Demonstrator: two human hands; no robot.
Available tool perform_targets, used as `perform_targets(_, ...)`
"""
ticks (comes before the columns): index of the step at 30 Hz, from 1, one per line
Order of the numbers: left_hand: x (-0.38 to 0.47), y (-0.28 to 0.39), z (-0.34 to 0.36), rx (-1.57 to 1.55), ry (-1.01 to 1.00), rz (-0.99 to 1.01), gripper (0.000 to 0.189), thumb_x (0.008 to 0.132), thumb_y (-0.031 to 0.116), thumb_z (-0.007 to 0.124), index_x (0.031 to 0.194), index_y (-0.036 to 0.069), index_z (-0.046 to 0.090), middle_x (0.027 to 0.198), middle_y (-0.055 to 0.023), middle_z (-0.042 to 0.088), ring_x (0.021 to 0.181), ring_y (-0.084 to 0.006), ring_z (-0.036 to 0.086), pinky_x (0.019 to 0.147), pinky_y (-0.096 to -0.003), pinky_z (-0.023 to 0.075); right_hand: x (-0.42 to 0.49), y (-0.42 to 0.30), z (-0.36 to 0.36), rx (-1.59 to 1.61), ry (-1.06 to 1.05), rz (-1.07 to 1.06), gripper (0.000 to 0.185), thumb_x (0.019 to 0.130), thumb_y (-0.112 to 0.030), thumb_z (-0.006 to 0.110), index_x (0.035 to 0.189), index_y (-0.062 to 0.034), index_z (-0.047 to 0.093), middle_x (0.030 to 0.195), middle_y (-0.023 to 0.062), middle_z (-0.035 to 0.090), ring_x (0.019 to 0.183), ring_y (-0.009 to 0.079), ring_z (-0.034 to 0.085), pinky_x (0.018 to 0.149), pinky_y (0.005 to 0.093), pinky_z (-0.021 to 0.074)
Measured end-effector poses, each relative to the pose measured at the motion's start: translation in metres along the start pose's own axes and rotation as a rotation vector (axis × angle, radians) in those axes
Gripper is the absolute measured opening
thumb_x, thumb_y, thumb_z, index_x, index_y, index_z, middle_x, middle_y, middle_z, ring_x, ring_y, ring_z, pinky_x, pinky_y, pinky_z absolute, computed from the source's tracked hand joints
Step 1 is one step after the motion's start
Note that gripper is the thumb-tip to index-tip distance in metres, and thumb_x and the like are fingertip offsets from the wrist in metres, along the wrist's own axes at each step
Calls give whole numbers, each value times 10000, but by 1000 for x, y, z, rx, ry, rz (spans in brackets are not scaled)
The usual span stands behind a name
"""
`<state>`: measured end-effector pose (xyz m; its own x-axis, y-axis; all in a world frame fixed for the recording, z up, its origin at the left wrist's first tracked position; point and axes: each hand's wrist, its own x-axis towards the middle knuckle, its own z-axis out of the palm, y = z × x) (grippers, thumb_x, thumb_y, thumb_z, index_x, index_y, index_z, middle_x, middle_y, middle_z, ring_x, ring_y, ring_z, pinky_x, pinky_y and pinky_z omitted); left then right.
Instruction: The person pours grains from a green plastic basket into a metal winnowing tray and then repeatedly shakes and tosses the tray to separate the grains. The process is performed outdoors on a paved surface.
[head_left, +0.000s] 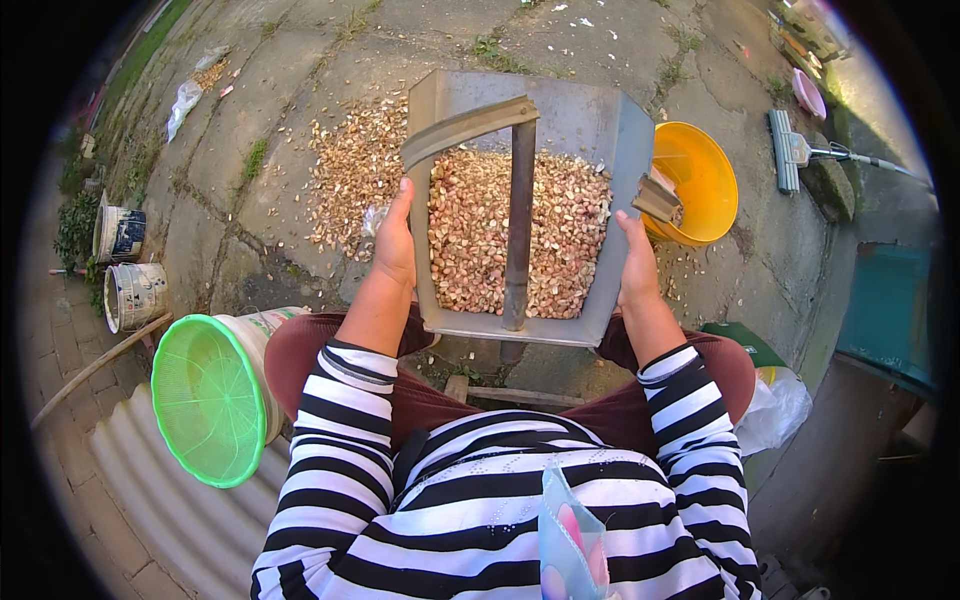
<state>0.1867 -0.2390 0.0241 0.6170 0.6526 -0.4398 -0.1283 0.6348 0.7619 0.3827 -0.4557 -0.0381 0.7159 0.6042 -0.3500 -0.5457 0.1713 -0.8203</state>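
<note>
A sheet-metal scoop (450, 324) is held up in front of me, over and between my knees. Shelled peanuts (472, 247), pinkish and mixed with pale bits, cover much of its floor. My left hand (395, 244) grips its left side wall, thumb along the rim. On the opposite wall is my right hand (637, 259), its thumb also at the rim and its fingers hidden behind the metal. A dark tube (519, 225) with a bent metal strip (469, 127) at its far end stands across the scoop's middle.
Shell fragments (349, 176) lie heaped on cracked concrete beyond my left hand. A yellow bucket (701, 184) stands beyond my right hand. By my left knee is a green mesh basket (206, 401) on a pale bucket. A mop (787, 154) lies farther right, near a pink basin (808, 94).
</note>
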Motion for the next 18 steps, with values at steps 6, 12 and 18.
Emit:
perform_targets(6,-25,32,29,-150,-78,-59,475,1011,396,372,1320,51,474,1242,-104,576,1106,-212,579,952,-368,479,-12,-41,29,122,-42,128,506,941,-386,485,1305,-36,465,1242,102,573,1105,211,571,979,342,419)
perform_targets(12,-49,42,33,-269,-124,-42,487,1019,399,353,1326,37,461,1266,-115,564,1136,-229,570,982,-383,461,-39,-86,44,69,-141,20,534,982,-407,390,1343,-16,428,1284,117,543,1156,219,543,1016,356,406)
perform_targets(18,-83,60,44,-272,-145,-37,500,1020,382,351,1370,28,407,1330,-117,515,1203,-235,520,1035,-394,409,-55,-100,54,99,-134,41,568,989,-411,348,1375,4,384,1333,142,505,1202,241,510,1032,373,393)
